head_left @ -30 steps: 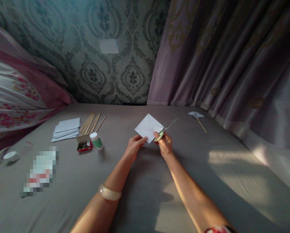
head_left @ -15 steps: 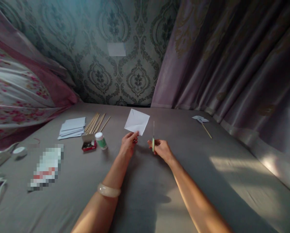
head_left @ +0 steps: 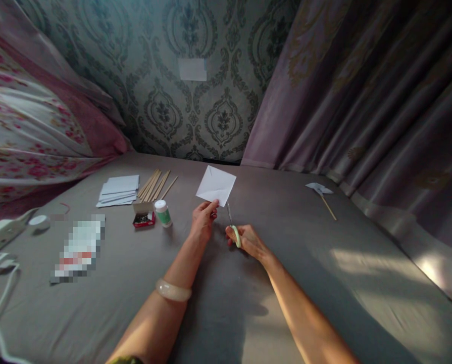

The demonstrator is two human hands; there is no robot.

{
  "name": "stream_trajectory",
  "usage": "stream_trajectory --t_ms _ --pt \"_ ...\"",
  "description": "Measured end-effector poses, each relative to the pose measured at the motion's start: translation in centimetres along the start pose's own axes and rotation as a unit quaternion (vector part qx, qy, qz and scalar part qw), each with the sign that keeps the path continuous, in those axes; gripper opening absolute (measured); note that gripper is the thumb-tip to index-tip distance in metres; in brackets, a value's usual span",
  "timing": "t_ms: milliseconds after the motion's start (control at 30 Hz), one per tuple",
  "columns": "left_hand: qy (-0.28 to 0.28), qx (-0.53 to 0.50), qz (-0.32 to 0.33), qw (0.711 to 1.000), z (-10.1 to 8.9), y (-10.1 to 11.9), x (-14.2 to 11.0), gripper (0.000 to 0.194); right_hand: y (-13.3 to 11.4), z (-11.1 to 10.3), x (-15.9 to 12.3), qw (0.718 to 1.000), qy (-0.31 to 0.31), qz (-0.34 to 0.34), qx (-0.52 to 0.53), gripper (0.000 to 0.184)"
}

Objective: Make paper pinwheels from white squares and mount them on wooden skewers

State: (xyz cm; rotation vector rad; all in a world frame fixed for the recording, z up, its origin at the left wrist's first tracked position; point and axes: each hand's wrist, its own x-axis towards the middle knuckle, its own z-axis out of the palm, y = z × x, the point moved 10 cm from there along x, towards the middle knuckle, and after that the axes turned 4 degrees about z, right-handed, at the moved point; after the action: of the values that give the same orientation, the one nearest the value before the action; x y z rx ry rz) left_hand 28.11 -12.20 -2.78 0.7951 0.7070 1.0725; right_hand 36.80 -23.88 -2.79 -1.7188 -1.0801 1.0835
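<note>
Pinched by its lower corner, a white square of paper (head_left: 216,185) with crease lines is held up in my left hand (head_left: 203,217). My right hand (head_left: 247,239) grips scissors (head_left: 236,236) with pale green handles. Their blades point up and left, with the tips close to the paper's lower right edge; whether they touch it I cannot tell. Left of my hands stand a white bottle with a green label (head_left: 162,213) and a small red box (head_left: 144,218), its lid raised, with small dark pieces inside.
Wooden sticks (head_left: 153,186) and a stack of white paper (head_left: 118,190) lie at the back left. A paper pinwheel on a stick (head_left: 319,189) rests at the right. At the left are a blurred-out packet (head_left: 80,247), a white round item (head_left: 39,222) and a power strip (head_left: 6,232).
The scissors have tilted left and their tips have come nearer the paper's lower edge. My left hand keeps its hold on the paper. The whole view has shifted slightly.
</note>
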Motion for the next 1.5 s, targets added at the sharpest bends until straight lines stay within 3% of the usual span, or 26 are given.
stream_trajectory --t_ms 200,1500 --pt "-0.003 0.022 0.022 1.0 0.11 0.21 -0.38 0.032 0.48 -0.17 0.37 0.999 0.027 -0.029 0.004 0.059" --pt "-0.025 0.048 0.034 0.998 0.85 0.17 -0.93 0.032 0.89 -0.62 0.28 0.999 0.049 0.002 0.022 0.056"
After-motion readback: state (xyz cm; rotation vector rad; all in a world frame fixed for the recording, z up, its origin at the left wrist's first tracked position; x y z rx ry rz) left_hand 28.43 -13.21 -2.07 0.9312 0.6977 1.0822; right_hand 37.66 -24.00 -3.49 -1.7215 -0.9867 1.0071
